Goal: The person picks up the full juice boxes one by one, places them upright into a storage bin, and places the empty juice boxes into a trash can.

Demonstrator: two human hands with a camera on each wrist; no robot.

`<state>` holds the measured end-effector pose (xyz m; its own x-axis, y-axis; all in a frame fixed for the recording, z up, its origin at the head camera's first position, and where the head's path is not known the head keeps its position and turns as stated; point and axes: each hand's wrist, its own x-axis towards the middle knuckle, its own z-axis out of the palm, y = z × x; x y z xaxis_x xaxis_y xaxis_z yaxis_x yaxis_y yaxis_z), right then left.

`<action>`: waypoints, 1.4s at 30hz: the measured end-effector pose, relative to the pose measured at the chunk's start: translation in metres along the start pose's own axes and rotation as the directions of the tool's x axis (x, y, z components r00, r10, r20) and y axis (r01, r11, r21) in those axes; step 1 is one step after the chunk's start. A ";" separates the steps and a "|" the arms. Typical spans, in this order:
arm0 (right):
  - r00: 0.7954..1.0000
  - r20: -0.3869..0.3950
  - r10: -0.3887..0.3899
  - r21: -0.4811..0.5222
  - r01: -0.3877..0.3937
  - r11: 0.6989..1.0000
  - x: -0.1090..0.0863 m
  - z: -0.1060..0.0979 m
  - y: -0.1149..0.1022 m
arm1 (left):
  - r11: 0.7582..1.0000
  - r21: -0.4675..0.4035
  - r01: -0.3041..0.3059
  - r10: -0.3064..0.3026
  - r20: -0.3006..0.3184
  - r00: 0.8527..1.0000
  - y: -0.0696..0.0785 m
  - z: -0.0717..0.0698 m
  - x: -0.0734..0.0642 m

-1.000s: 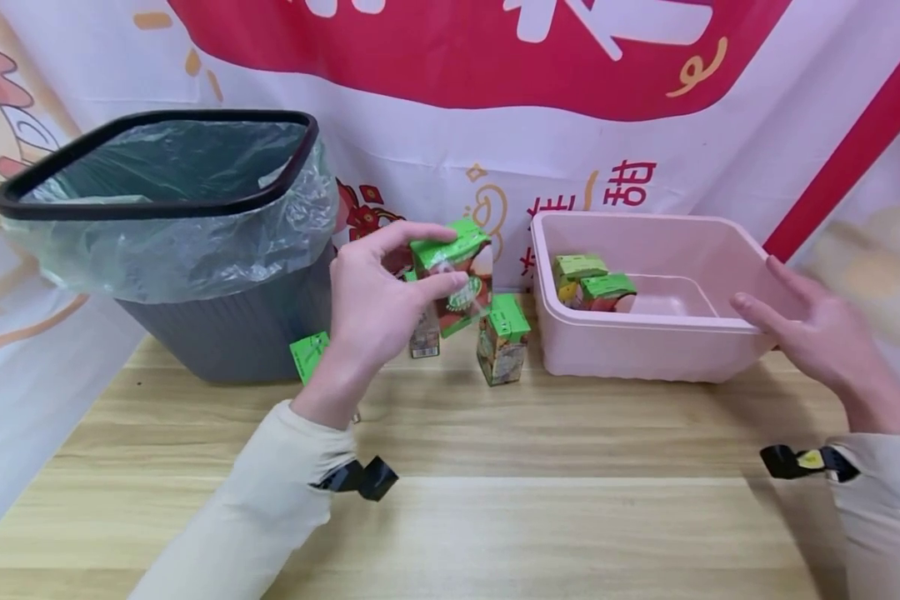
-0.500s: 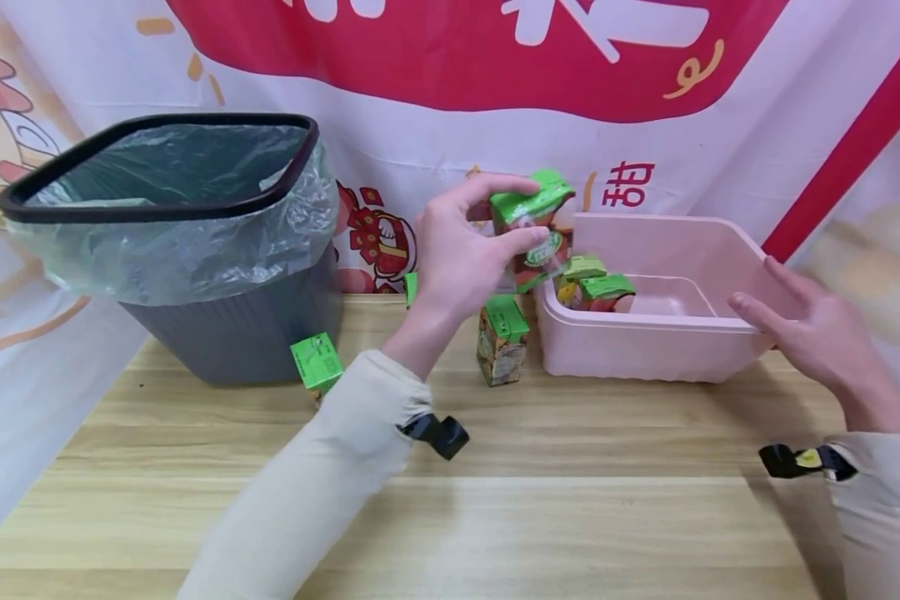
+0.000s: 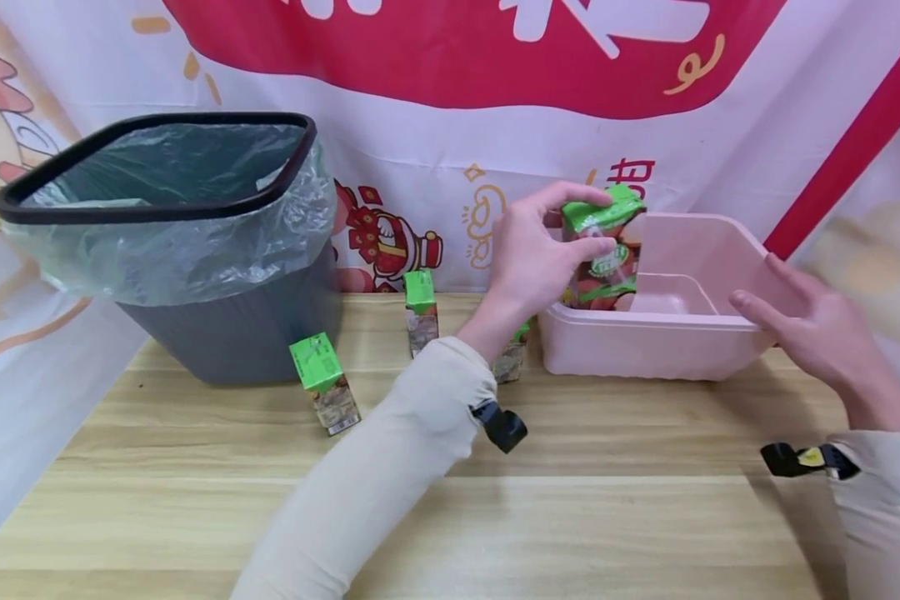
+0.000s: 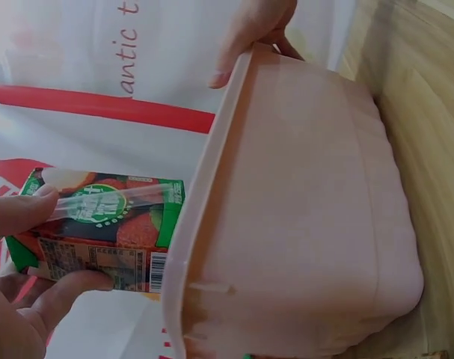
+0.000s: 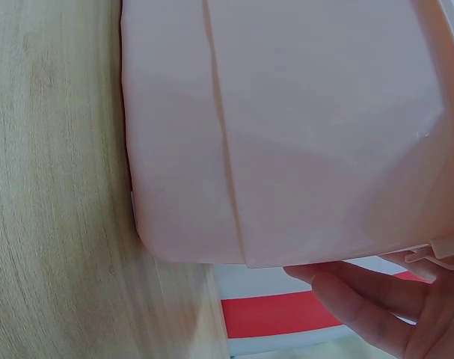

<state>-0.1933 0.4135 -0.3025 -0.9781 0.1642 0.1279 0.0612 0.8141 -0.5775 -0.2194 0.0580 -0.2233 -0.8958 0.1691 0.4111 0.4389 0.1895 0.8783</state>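
My left hand (image 3: 532,254) holds a juice box (image 3: 621,262) upright between thumb and fingers, at the left part of a pink plastic bin (image 3: 652,346). The box has a green top, red fruit pictures and a straw on its side. In the left wrist view the juice box (image 4: 99,217) reaches the bin's rim, its lower end just behind it. My right hand (image 3: 832,342) grips the bin's right end, thumb over the rim; in the right wrist view its fingers (image 5: 361,303) lie against the outer wall. The cartons inside the bin are mostly hidden.
Similar juice boxes stand on the wooden table (image 3: 570,517): one juice box (image 3: 330,387) by the grey trash can (image 3: 232,333), another juice box (image 3: 422,312) farther back, and a juice box (image 3: 510,362) partly behind my left wrist. A printed cloth (image 3: 420,142) hangs behind.
My left hand has carried the juice box rightward from above the table to the pink bin and lowered it there. My right hand has stayed on the bin.
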 end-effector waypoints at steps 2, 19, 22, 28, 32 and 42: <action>1.000 -0.004 -0.001 -0.001 0.001 1.000 0.000 0.001 0.000 | 1.000 0.003 -0.006 0.006 0.029 1.000 -0.002 0.007 0.002; 1.000 -0.015 0.001 -0.007 -0.001 1.000 -0.002 0.002 0.000 | 0.978 0.208 -0.034 -0.013 0.221 0.975 -0.029 0.037 0.014; 1.000 -0.011 -0.003 -0.004 0.003 1.000 -0.001 0.001 0.000 | 0.965 0.260 -0.035 -0.029 0.238 0.971 -0.034 0.038 0.015; 1.000 0.001 -0.002 0.008 0.002 1.000 0.000 0.000 0.002 | 0.929 0.358 -0.092 -0.028 0.318 0.948 -0.041 0.041 0.020; 1.000 -0.005 -0.005 0.006 0.005 1.000 0.000 0.000 0.002 | 0.898 0.422 -0.129 -0.040 0.368 0.929 -0.042 0.042 0.024; 1.000 0.003 -0.008 0.003 0.008 1.000 -0.001 0.000 0.000 | 0.841 0.525 -0.133 -0.118 0.416 0.902 -0.040 0.044 0.024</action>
<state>-0.1924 0.4137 -0.3029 -0.9791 0.1563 0.1299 0.0530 0.8136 -0.5791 -0.2553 0.0970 -0.2596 -0.8299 0.5328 0.1656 0.5248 0.6448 0.5557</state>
